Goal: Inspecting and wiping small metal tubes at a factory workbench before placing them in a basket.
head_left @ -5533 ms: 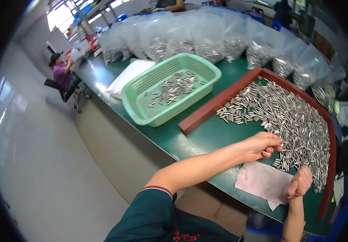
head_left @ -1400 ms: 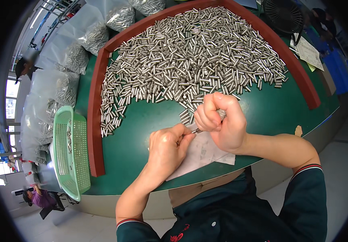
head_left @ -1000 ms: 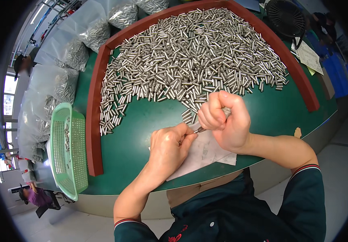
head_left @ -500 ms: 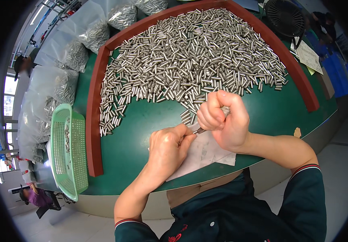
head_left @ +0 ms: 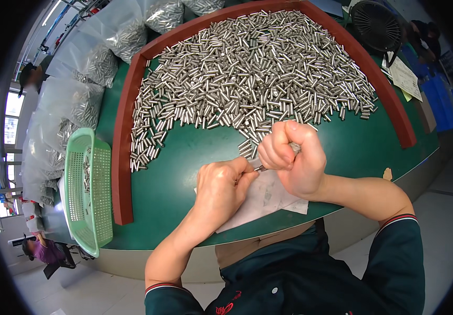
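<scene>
A big heap of small shiny metal pins point(head_left: 253, 79) lies on the green table point(head_left: 184, 157), fenced by a red-brown wooden frame point(head_left: 124, 163). My right hand point(head_left: 295, 157) is closed in a fist around a bunch of pins, just in front of the heap. My left hand point(head_left: 224, 184) pinches the end of one thin pin point(head_left: 259, 168) that sticks out of the right fist. Both hands hover over a white sheet of paper point(head_left: 266, 199) at the table's near edge.
A green plastic basket point(head_left: 87, 194) with several pins stands left of the frame. Clear bags of pins point(head_left: 79, 100) line the far left edge. A black fan point(head_left: 376, 23) and papers point(head_left: 405, 79) sit at the right. Another person point(head_left: 42, 249) sits at lower left.
Since 5.5 s ago my view has turned onto the heap and both hands have come together. In the last second the hands barely moved; the left fingers stay at the pin.
</scene>
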